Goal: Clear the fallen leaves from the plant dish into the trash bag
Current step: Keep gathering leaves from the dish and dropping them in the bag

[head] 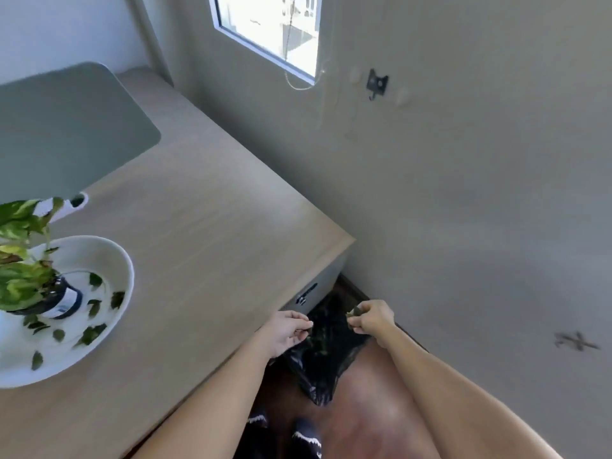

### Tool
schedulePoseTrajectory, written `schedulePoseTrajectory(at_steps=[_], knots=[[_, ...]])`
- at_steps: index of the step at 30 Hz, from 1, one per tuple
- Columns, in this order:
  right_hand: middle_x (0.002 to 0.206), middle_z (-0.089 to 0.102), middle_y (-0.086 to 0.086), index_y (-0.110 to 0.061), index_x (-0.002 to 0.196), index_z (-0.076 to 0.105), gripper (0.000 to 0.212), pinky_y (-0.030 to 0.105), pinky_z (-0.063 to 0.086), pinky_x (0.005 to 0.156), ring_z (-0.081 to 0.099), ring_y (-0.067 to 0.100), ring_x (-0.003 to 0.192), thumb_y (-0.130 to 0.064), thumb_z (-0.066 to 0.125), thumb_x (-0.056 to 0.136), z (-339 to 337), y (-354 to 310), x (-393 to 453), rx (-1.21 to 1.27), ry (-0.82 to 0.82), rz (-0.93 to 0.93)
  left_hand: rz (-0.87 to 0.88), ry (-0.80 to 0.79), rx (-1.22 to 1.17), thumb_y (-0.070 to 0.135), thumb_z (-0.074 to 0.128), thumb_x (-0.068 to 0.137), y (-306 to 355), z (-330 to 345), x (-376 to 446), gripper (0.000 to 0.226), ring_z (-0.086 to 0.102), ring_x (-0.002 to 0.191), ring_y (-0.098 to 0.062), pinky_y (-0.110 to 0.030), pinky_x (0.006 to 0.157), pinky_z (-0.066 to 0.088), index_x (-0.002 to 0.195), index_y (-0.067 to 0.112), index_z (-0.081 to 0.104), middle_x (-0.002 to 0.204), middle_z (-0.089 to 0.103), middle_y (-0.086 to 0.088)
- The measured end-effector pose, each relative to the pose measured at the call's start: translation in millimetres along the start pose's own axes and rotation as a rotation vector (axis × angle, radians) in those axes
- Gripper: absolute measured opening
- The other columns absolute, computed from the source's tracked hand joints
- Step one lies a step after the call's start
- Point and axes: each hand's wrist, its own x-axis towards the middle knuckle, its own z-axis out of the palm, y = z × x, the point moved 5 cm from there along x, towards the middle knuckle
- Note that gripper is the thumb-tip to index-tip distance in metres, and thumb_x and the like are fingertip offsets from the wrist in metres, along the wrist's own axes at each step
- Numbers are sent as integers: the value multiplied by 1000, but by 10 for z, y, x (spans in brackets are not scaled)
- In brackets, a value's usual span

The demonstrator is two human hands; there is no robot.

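A white plant dish sits at the left of the wooden desk, with a potted green plant standing in it. Several dark fallen leaves lie scattered in the dish around the pot. A black trash bag hangs open beyond the desk's right edge, over the floor. My left hand pinches the bag's near rim. My right hand pinches the far rim, with a small leaf caught between its fingers. Some leaves show inside the bag.
The wooden desk has a grey-green mat at its back left. A drawer handle is on the desk's side. A wall with a hook stands to the right. My shoes are on the brown floor.
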Motion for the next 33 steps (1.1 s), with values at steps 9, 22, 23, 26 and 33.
schedulePoseTrajectory(at_steps=[9, 22, 23, 26, 33], knots=[[112, 65, 18, 4, 98, 70, 19, 14, 54, 43, 69, 23, 84, 7, 67, 79, 195, 804, 613, 174, 60, 202, -172, 198, 34, -1, 59, 86, -613, 145, 920, 18, 55, 74, -17, -26, 64, 49, 75, 13, 58, 87, 60, -6], [114, 63, 21, -4, 112, 67, 27, 27, 59, 70, 64, 23, 76, 3, 60, 87, 185, 802, 701, 163, 39, 246, -129, 163, 110, 11, 55, 93, -489, 189, 1004, 40, 52, 124, -26, -40, 98, 45, 132, 16, 53, 136, 54, -8], [113, 64, 20, -4, 111, 68, 26, 29, 59, 76, 65, 24, 79, 1, 61, 87, 153, 770, 688, 151, 43, 233, -128, 163, 118, 11, 55, 93, -457, 209, 966, 39, 52, 124, -26, -40, 99, 45, 132, 15, 53, 138, 53, -9], [111, 66, 18, -7, 104, 70, 20, 34, 58, 87, 70, 26, 88, -4, 63, 85, 15, 571, 558, 124, 55, 180, -95, 144, 168, 13, 54, 93, -265, 266, 707, 38, 55, 121, -26, -39, 96, 44, 131, 14, 53, 136, 55, -9], [98, 71, 16, -12, 87, 72, 9, 31, 60, 72, 69, 23, 68, -6, 67, 82, -229, -487, 153, 53, 70, -41, 218, 154, 311, 21, 58, 90, 425, 182, -92, 15, 61, 82, -16, -25, 66, 44, 103, 14, 59, 88, 60, 0]])
